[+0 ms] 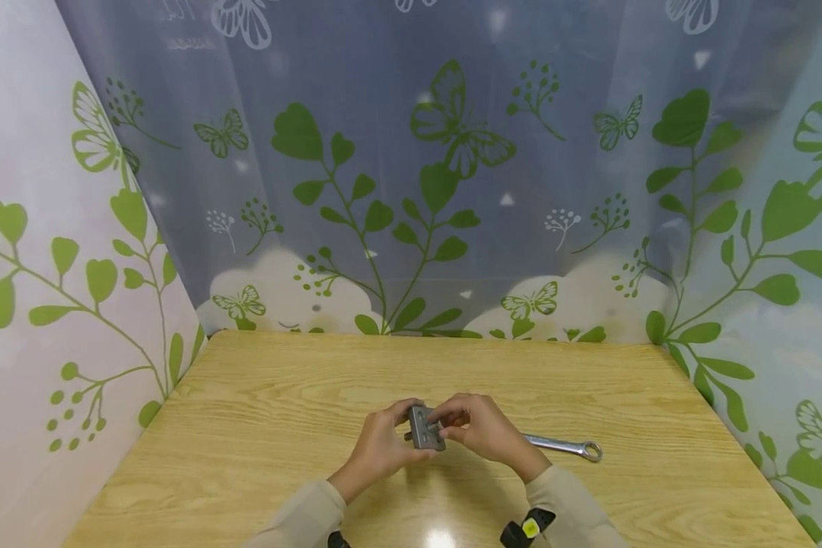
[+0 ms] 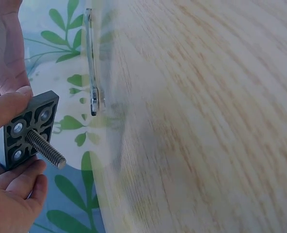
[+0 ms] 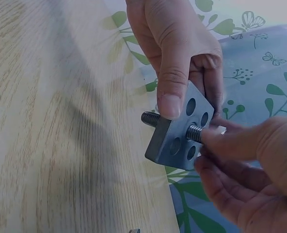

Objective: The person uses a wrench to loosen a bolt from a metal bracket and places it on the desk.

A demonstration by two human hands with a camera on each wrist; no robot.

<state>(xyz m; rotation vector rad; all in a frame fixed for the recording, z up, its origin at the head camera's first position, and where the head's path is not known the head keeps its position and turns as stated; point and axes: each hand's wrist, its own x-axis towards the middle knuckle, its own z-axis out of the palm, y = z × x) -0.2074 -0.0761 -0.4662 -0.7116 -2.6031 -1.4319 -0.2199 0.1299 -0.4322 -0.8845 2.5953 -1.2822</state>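
Observation:
A grey square plate (image 1: 419,428) with several round holes is held up over the table, tilted. My left hand (image 1: 380,443) grips it by opposite edges, thumb on one side and fingers on the other. A threaded bolt (image 3: 195,133) runs through the plate's middle. In the left wrist view a long stretch of bolt thread (image 2: 46,149) juts from the ribbed back face of the plate (image 2: 39,114). On the flat face, my right hand (image 1: 482,428) pinches the bolt's other end between thumb and fingers; those fingers mostly hide that end.
A shiny combination wrench (image 1: 565,445) lies on the wooden table (image 1: 301,380) to the right, its near part behind the right hand. Printed curtains with leaves and butterflies (image 1: 452,228) enclose the table at the back and both sides.

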